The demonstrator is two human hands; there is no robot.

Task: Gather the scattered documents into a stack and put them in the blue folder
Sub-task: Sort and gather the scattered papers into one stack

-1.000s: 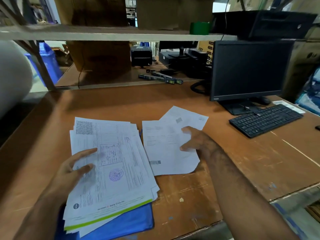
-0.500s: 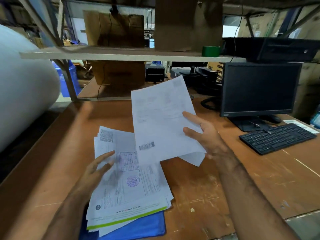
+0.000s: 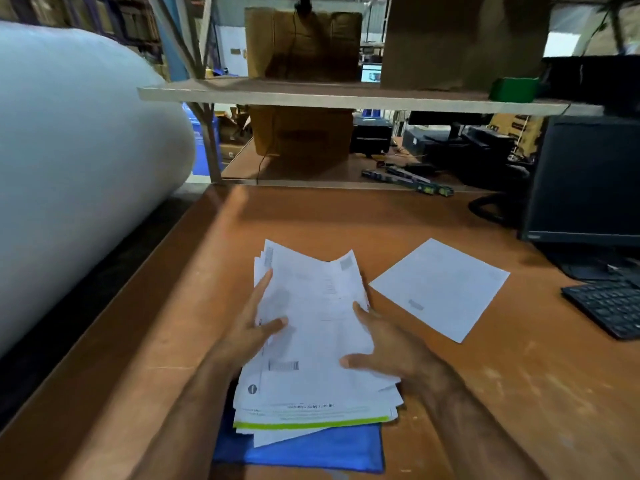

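Observation:
A stack of printed documents (image 3: 311,341) lies on the blue folder (image 3: 311,448) near the front edge of the wooden desk (image 3: 519,393). My left hand (image 3: 256,330) rests against the stack's left edge, index finger straight along the side and thumb lying on the top sheet. My right hand (image 3: 384,348) presses on the stack's right edge with fingers and thumb spread on the paper. One loose white sheet (image 3: 440,289) lies flat on the desk, right of the stack and apart from it.
A black keyboard (image 3: 609,306) and a monitor (image 3: 585,181) stand at the right. A large white roll (image 3: 69,161) lies along the desk's left side. A shelf board (image 3: 311,97) with cardboard boxes runs overhead at the back.
My right hand brought the lifted sheet down to the left onto the stack. My left hand moved to the stack's left edge. One sheet stays on the desk at right.

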